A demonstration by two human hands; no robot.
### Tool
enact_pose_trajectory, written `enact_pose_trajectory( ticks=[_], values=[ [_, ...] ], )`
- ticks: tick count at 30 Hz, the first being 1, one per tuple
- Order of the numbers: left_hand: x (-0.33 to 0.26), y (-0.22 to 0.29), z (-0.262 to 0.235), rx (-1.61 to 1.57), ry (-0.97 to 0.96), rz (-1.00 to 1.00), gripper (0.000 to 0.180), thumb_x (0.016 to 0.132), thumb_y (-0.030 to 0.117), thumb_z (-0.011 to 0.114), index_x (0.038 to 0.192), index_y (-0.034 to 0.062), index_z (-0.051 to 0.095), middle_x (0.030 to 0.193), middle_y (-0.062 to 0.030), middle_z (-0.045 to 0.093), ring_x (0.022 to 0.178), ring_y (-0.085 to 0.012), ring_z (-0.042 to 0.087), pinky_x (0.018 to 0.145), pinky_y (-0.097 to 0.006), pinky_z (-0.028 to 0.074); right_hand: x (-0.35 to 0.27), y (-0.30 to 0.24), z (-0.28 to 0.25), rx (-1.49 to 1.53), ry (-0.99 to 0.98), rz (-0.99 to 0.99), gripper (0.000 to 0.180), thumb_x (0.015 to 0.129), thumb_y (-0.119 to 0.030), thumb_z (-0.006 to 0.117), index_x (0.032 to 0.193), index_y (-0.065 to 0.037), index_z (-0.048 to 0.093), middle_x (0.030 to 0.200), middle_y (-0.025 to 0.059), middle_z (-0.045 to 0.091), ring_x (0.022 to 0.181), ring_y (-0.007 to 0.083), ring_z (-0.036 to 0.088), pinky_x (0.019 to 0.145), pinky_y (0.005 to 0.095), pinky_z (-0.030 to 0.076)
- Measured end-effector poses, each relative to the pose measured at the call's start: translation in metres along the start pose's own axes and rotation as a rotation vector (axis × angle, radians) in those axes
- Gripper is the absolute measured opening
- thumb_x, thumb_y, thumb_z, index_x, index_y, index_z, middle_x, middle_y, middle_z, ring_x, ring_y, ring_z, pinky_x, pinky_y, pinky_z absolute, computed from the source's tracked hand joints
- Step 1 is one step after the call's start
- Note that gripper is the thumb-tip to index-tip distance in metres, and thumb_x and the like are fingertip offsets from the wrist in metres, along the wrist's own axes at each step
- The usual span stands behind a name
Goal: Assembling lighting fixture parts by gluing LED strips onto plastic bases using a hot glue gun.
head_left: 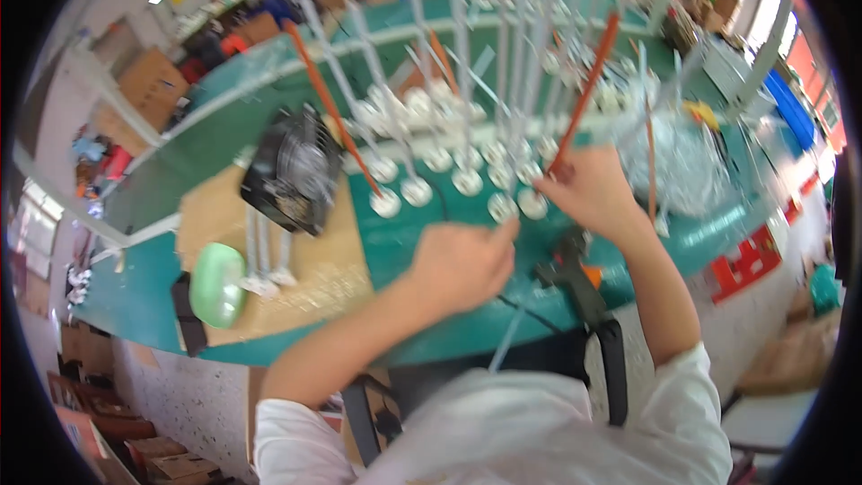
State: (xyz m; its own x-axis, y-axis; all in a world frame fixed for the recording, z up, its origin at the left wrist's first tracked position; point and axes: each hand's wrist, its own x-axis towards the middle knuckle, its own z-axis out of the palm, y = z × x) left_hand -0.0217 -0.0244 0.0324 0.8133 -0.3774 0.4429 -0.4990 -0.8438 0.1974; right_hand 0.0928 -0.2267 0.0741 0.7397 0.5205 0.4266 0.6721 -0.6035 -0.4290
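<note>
My right hand (594,190) is closed in a pinch around the lower part of an orange rod (588,94), which leans up to the right. Just below my thumb is a round white base (532,204). My left hand (465,262) has curled fingers, its fingertip close to another white base (504,207); what it holds, if anything, is hidden. Several clear upright rods (461,72) stand on white bases in front of my hands. Toward the left, a second orange rod (332,108) rises from its own base (385,202).
A black device (294,169) and a light green dish (218,285) lie around a brown cardboard sheet (334,301) at left. A dark hand tool (575,274) rests near my right forearm. Clear plastic bags (678,166) are heaped at right, with a red crate (747,265) beyond the table edge.
</note>
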Motion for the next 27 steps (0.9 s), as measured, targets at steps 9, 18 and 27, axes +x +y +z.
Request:
enact_pose_trajectory(
  ticks=[9, 18, 27],
  values=[
    [-0.032, -0.03, 0.008, -0.003, 0.32, 0.021, 0.017, 0.085, 0.018, 0.072, 0.078, 0.0079, 0.061, 0.057, -0.0061, 0.058, 0.05, -0.026, 0.061, 0.046, -0.039, 0.047, -0.058, -0.025, -0.038, 0.099, 0.242, 0.168, 0.023, 0.075, -0.01, 0.084, 0.089, 0.005, 0.071, 0.068, 0.0109, 0.069, 0.058, 0.0156, 0.066, 0.057, 0.0282, 0.051],
    [-0.033, -0.042, 0.009, -0.054, 0.417, 0.059, 0.02, 0.079, 0.005, 0.075, 0.068, 0.0064, 0.059, 0.056, -0.0066, 0.057, 0.047, -0.0248, 0.059, 0.046, -0.035, 0.045, -0.136, 0.067, -0.001, 0.151, 0.85, 0.207, 0.017, 0.087, 0.002, 0.072, 0.073, 0.001, 0.062, 0.059, 0.0022, 0.055, 0.051, 0.0063, 0.048, 0.046, 0.0237, 0.033],
    [-0.033, -0.045, 0.005, -0.069, 0.454, 0.023, 0.018, 0.078, 0.004, 0.075, 0.068, 0.0062, 0.061, 0.054, -0.0057, 0.055, 0.043, -0.0242, 0.054, 0.044, -0.033, 0.042, -0.134, 0.073, 0.014, 0.016, 0.88, 0.091, 0.019, 0.083, 0.002, 0.074, 0.071, -0.001, 0.06, 0.059, 0.004, 0.054, 0.048, 0.0096, 0.043, 0.045, 0.0257, 0.028]
  ],
)
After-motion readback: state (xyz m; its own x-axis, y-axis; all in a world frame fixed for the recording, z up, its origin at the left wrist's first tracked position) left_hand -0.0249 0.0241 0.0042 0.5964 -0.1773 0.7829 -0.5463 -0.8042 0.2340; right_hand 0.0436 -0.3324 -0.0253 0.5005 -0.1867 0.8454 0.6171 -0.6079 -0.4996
